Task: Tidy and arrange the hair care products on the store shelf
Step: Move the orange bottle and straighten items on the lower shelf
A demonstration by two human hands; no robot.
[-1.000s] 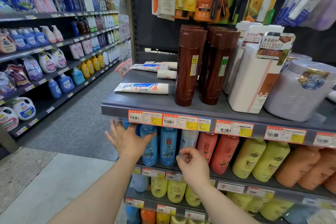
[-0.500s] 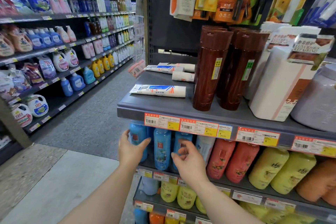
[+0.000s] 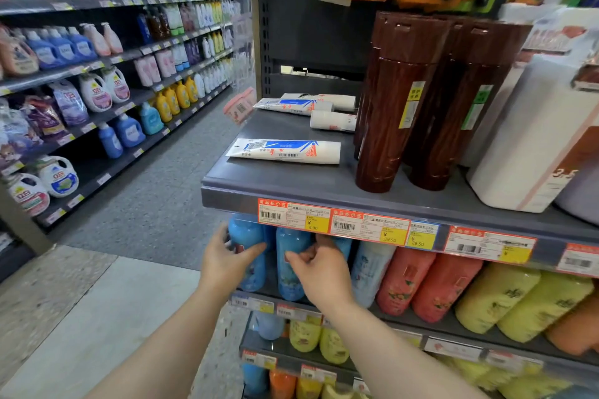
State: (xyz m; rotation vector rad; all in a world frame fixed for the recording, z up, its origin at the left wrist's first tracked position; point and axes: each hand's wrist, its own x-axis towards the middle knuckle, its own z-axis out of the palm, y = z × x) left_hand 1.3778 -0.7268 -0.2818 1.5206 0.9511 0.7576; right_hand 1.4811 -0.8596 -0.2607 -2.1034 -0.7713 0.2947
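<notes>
On the second shelf (image 3: 405, 317), under the price-tag rail, the left hand (image 3: 227, 264) curls round the leftmost blue bottle (image 3: 248, 233), thumb across its front, fingers behind its left side. Just right of that thumb, the right hand (image 3: 321, 269) has bent fingers on the second blue bottle (image 3: 290, 278), fingertips at its shoulder. Right of those knuckles stand a pale bottle (image 3: 369, 272), then red bottles (image 3: 405, 282).

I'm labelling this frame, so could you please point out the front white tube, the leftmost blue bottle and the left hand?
front white tube (image 3: 285, 151), head view, label middle
leftmost blue bottle (image 3: 246, 233), head view, shoulder
left hand (image 3: 223, 264), head view, back
</notes>
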